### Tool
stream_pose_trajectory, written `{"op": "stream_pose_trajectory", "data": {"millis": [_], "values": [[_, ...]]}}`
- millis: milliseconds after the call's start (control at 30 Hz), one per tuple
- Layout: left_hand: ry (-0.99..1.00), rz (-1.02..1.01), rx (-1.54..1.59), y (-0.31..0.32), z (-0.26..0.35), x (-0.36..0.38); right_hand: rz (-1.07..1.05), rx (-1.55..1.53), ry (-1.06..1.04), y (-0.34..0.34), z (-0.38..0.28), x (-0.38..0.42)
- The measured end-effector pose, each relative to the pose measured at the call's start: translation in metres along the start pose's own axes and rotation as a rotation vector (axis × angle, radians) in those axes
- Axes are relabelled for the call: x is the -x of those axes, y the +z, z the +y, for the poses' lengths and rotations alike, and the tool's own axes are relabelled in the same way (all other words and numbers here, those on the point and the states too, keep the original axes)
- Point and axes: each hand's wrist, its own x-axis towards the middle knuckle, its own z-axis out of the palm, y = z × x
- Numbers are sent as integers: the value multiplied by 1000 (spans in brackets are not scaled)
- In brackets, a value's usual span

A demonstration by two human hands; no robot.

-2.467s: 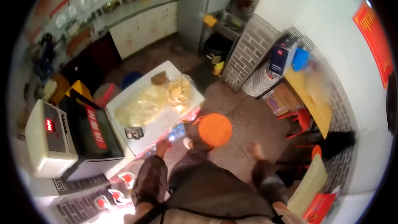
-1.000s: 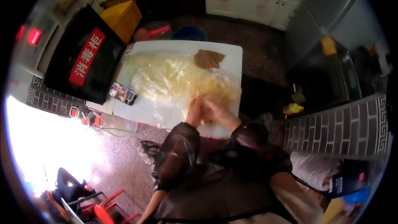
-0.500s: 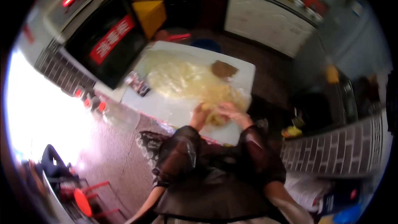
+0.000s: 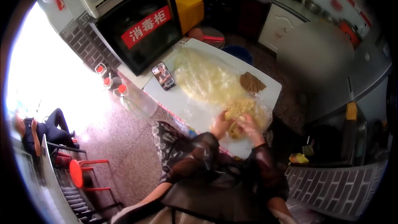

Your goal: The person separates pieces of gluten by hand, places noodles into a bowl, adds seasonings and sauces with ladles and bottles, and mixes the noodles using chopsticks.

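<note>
Yellow, crumbly food [image 4: 244, 107] lies heaped at the near right of the white table [image 4: 186, 112], in and around clear plastic. My left hand [image 4: 219, 126] is at the heap's left side, its fingers curled against a piece of this food. Opposite it, my right hand [image 4: 250, 127] seems to wear a thin clear glove, with its fingers bent onto the same food. Beneath both hands, a darker yellow clump [image 4: 236, 132] shows. A large clear plastic bag [image 4: 207, 76] with pale yellow contents stretches away behind the heap. The fingertips are partly hidden.
A brown cloth [image 4: 251, 83] lies on the right of the table. A phone [image 4: 163, 76] showing a person stands at its left. A black cabinet [image 4: 145, 27] adjoins the far left edge. Red-capped bottles [image 4: 123, 89] and a red stool [image 4: 76, 173] stand left; a person [image 4: 45, 130] sits beyond.
The head view has shifted and sharpened, so the table appears lower and farther right. Both hands remain at the yellow food, with little change in their grip.
</note>
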Motion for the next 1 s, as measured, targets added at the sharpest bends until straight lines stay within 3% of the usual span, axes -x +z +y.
{"op": "stream_pose_trajectory", "data": {"millis": [233,333,433,500,633,700,800,900,933,1000], "values": [[36,29,8,1,21,4,67,-165,-124,-30,-2,-18],[9,15,-100,11,9,5,-68,105,34,-6,-22,7],[67,4,20,18,5,3,-82,10,-119,-11,-26,2],[22,32,68,21,13,7,157,16,-104,-30,-2,-15],[10,-62,73,9,15,4,94,-174,-4,-36,6,-14],[-16,-44,-14,16,2,1,25,64,-125,-18,23,-11],[-16,27,-19,18,-5,-1,-12,145,-64,-10,-20,-6],[17,86,-33,18,4,6,107,23,-212,-26,3,-10],[17,87,-33,15,8,8,106,23,-212,-26,0,-8],[-64,-8,55,9,19,8,13,20,-18,-28,-12,-11]]}}
